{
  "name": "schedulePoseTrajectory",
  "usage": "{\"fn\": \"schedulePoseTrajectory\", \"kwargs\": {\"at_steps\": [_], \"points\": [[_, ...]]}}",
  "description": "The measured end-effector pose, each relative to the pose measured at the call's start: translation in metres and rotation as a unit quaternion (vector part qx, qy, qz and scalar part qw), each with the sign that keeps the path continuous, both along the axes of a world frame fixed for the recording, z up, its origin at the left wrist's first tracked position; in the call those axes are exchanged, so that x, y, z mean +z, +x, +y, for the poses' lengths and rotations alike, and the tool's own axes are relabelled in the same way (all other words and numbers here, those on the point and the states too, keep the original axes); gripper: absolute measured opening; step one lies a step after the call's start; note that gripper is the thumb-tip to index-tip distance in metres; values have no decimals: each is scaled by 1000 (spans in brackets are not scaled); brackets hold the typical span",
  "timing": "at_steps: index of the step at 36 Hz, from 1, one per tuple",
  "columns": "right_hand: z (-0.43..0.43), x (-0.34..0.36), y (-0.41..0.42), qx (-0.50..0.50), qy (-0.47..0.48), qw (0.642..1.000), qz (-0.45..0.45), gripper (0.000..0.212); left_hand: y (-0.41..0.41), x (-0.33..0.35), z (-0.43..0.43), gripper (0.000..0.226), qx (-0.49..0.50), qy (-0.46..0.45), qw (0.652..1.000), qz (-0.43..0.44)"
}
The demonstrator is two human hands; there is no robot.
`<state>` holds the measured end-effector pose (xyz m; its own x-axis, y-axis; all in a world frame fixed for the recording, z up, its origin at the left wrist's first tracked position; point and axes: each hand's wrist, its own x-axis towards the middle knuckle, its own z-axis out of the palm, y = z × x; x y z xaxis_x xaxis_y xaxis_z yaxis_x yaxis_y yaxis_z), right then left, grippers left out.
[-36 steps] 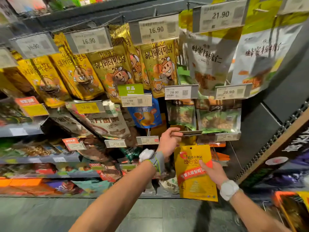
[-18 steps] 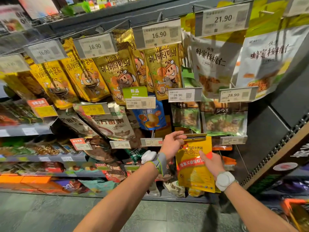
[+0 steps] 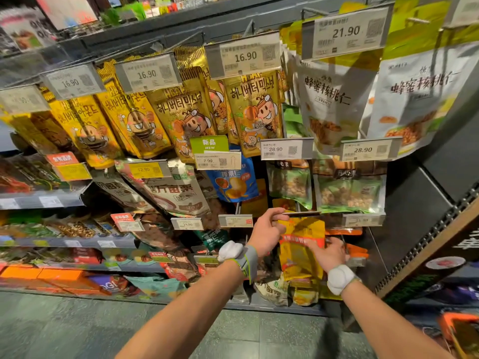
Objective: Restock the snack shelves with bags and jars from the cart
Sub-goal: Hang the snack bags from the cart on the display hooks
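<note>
Left hand (image 3: 267, 230) pinches the price tag (image 3: 302, 214) between thumb and forefinger, tipping it flat. Directly below the tag, the right hand (image 3: 328, 253) grips the yellow bag (image 3: 298, 260), fingers curled over its red band. Whether the bag's hole has met the hook is hidden, so it may miss and drop if released; a slipped tag would swing onto it. Green nut bags (image 3: 350, 193) hang just above the tag, and orange packs (image 3: 356, 251) crowd below and right of it
</note>
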<state>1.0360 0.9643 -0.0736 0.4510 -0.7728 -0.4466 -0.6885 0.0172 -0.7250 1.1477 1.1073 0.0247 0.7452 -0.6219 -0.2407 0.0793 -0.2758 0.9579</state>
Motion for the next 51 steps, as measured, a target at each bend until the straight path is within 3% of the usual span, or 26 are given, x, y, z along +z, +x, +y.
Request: {"fn": "schedulePoseTrajectory", "kwargs": {"at_steps": [4, 5, 7, 9, 11, 13, 14, 16, 18, 21, 24, 36, 46, 51], "points": [[-1, -24, -8, 21, 66, 997, 16, 79, -19, -31, 20, 55, 8, 55, 998, 5], [-8, -47, -9, 27, 88, 996, 18, 72, -25, -38, 25, 50, 4, 78, 997, 9], [-26, -112, -11, 39, 125, 991, 13, 36, -37, -55, 34, 36, -17, 155, 988, 24], [-18, -102, -26, 31, 142, 989, 11, 8, -45, -73, 37, 18, -50, 251, 964, 73], [0, -67, -37, 37, 146, 989, 4, 16, -45, -103, 47, 14, -185, 310, 932, 19], [11, -44, -48, 46, 175, 983, -7, 14, -57, -117, 65, 15, -239, 246, 938, 57], [16, -33, -55, 44, 184, 982, 4, 16, -61, -110, 62, 17, -257, 231, 938, 37], [21, -19, -66, 35, 206, 978, -18, 27, -75, -79, 34, 25, -201, 281, 931, 120], [27, 0, -85, 23, 208, 978, -25, 27, -87, -78, 23, 24, -185, 251, 950, 38], [33, 11, -123, -16, 200, 978, -54, 15, -111, -84, -1, 16, -210, 223, 951, 37], [38, 14, -158, -60, 196, 977, -64, 12, -136, -90, -29, 24, -228, 183, 956, 11], [27, 28, -338, -234, 140, 958, -91, 20, -299, -69, -75, 14, -409, 96, 907, 31], [-35, 36, -456, -266, 159, 942, -131, 15, -429, -59, -152, 40, -444, 178, 878, 14], [-64, 11, -537, -343, 158, 919, -115, 8, -482, -95, -196, 26, -381, 249, 890, -7]]}}
